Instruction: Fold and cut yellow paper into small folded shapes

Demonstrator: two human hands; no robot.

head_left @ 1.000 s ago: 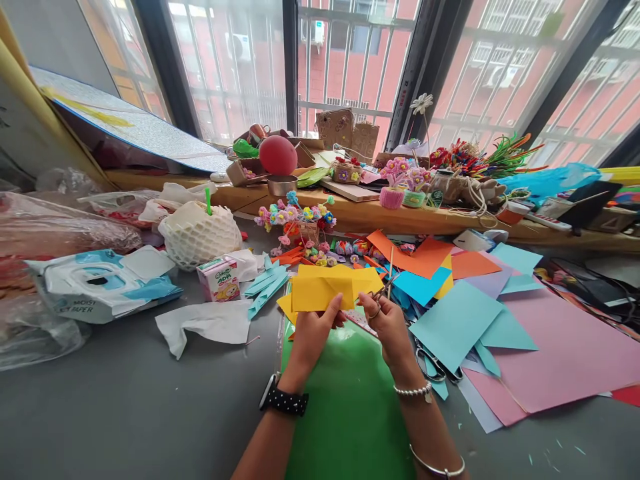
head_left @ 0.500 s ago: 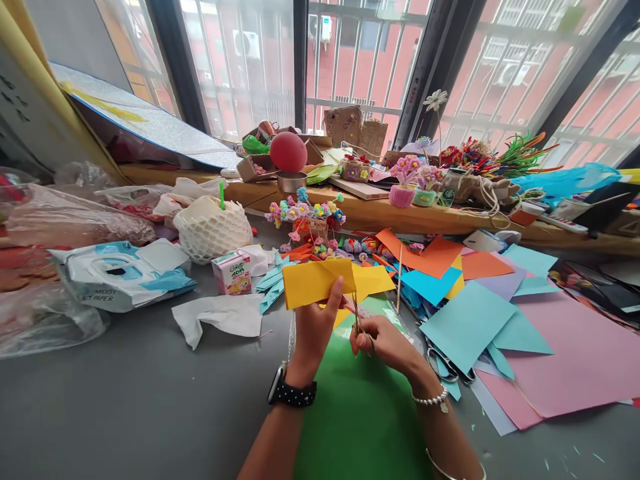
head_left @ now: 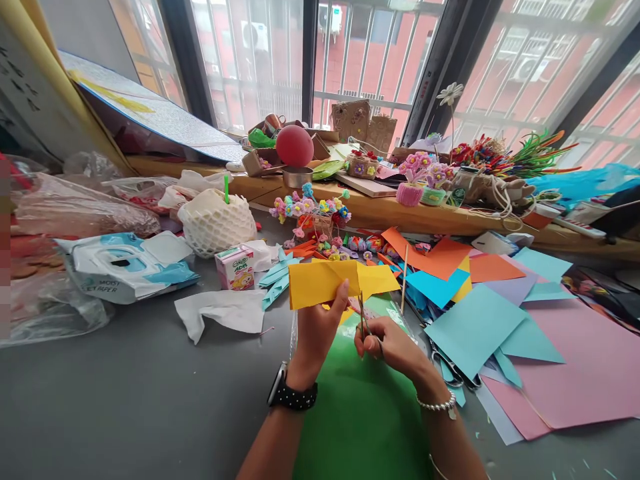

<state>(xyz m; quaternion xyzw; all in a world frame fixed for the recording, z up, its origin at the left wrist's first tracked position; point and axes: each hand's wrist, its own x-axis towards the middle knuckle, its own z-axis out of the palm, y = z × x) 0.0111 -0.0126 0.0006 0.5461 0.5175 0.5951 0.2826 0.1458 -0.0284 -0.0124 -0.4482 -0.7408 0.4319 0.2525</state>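
Observation:
My left hand [head_left: 320, 337] pinches a folded piece of yellow paper [head_left: 320, 283] upright, its thumb on the near face. My right hand [head_left: 387, 340] is closed round a pair of scissors [head_left: 361, 313], whose blades point up beside the paper's right edge. Whether the blades touch the paper I cannot tell. Behind the hands lies another yellow sheet [head_left: 379, 280]. Under both wrists stretches a green sheet [head_left: 365, 413] on the grey table [head_left: 125, 400].
Teal sheets [head_left: 475, 327] and a large pink sheet [head_left: 580, 367] lie at right, partly over a second pair of scissors [head_left: 453, 367]. A wipes pack [head_left: 125, 267], a small carton [head_left: 235, 268] and a netted coconut [head_left: 217, 223] stand left. Pompom flowers [head_left: 313, 213] stand behind.
The whole view has shifted slightly, so everything sits a little further right. Both hands keep their grip on the yellow paper and the scissors, with hardly any change between them.

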